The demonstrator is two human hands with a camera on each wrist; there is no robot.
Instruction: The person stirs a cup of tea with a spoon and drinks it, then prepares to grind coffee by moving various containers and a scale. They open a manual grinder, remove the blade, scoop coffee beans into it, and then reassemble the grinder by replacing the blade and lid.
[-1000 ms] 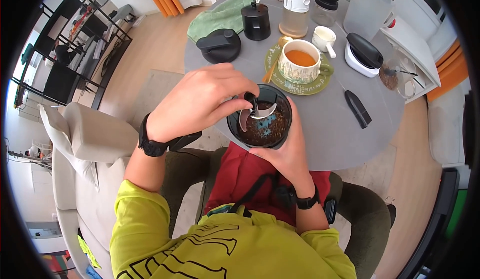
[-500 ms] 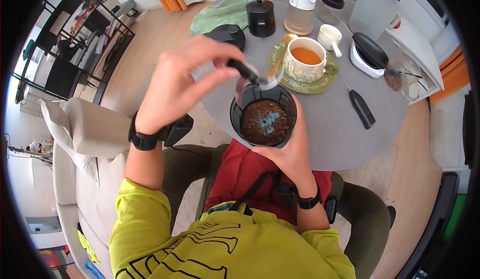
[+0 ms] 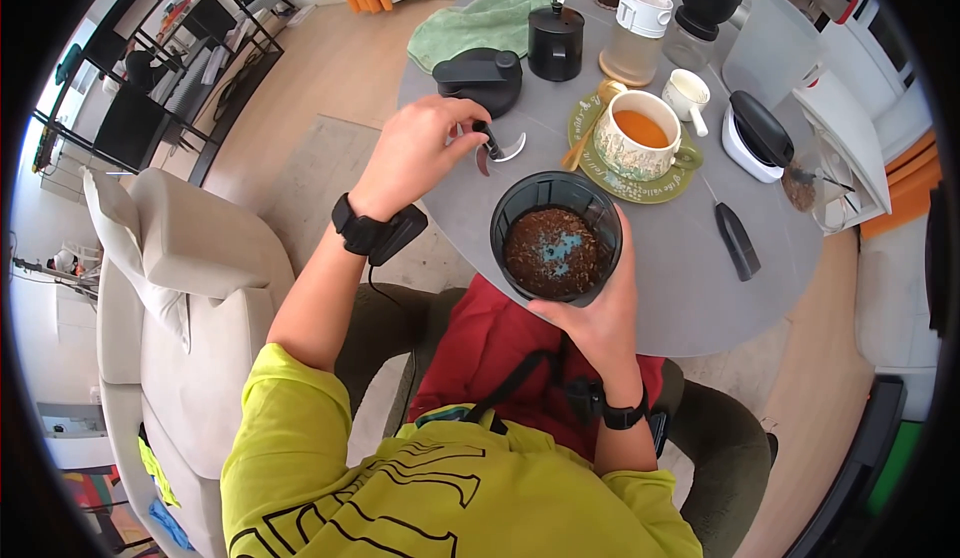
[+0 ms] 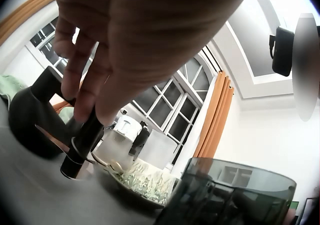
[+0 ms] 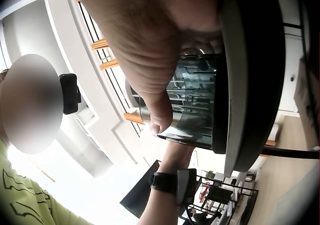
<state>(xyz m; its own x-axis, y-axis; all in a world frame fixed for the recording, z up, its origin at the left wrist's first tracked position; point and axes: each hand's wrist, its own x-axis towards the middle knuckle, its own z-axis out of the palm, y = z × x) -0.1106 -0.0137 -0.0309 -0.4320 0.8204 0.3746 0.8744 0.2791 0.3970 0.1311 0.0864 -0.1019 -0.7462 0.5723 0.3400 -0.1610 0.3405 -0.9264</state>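
My left hand (image 3: 420, 153) pinches the black stem of a chopper blade (image 3: 512, 150) with two curved metal wings. In the left wrist view the blade's stem (image 4: 86, 145) points down, close over the grey tabletop and beside the black lid (image 3: 480, 80). My right hand (image 3: 608, 318) holds a dark see-through chopper bowl (image 3: 555, 190) at the table's near edge, its thumb along the near side. Inside lies a dark brown, crumbly mix (image 3: 540, 263) with a blue patch on top. The right wrist view shows the thumb against the bowl's clear wall (image 5: 195, 100).
A patterned mug (image 3: 635, 158) of orange liquid stands on a green saucer (image 3: 650, 193) with a gold spoon. Around it are a black pot (image 3: 556, 46), a green towel (image 3: 470, 28), a white-topped jar (image 3: 635, 38), a small scale (image 3: 758, 138) and a black handheld tool (image 3: 738, 243).
My left hand has lifted the blade out of the bowl and carried it left, down toward the table by the black lid. The right hand keeps its hold on the bowl.
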